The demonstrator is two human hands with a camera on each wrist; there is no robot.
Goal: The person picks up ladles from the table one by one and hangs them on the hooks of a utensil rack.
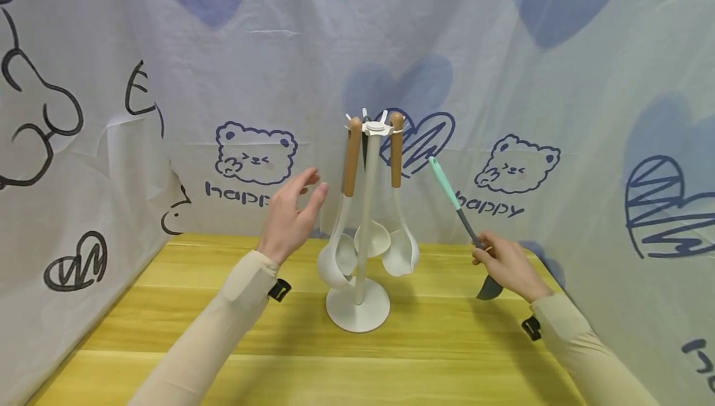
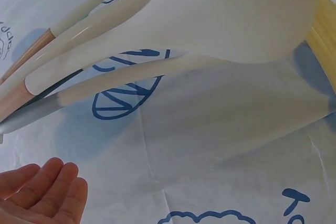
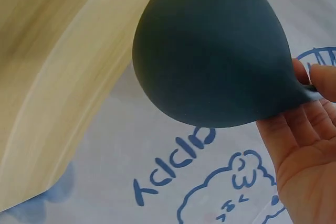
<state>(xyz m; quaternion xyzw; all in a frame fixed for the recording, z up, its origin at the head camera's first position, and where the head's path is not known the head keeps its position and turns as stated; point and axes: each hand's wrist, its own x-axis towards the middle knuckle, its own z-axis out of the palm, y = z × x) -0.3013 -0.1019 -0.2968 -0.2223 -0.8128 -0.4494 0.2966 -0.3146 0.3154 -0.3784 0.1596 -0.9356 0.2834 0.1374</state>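
In the head view my right hand (image 1: 511,263) grips a spoon (image 1: 466,226) by its dark neck, with the mint-green handle pointing up and left. The spoon's rounded dark head (image 3: 215,51) fills much of the right wrist view, thumb and fingers pinching just behind it. A white utensil stand (image 1: 365,226) rises mid-table. From it hang a white ladle (image 1: 334,263) and another white utensil (image 1: 401,251), both with wooden handles, and others partly hidden behind. Left of the stand, my left hand (image 1: 290,213) is raised with fingers relaxed, holding nothing and apart from the utensils.
The stand's round white base (image 1: 357,319) sits on a yellow wood-grain table (image 1: 313,375). White cloth (image 1: 335,21) printed with hearts and bears hangs behind and along both sides. Small prongs (image 1: 375,125) stick out around the stand's top.
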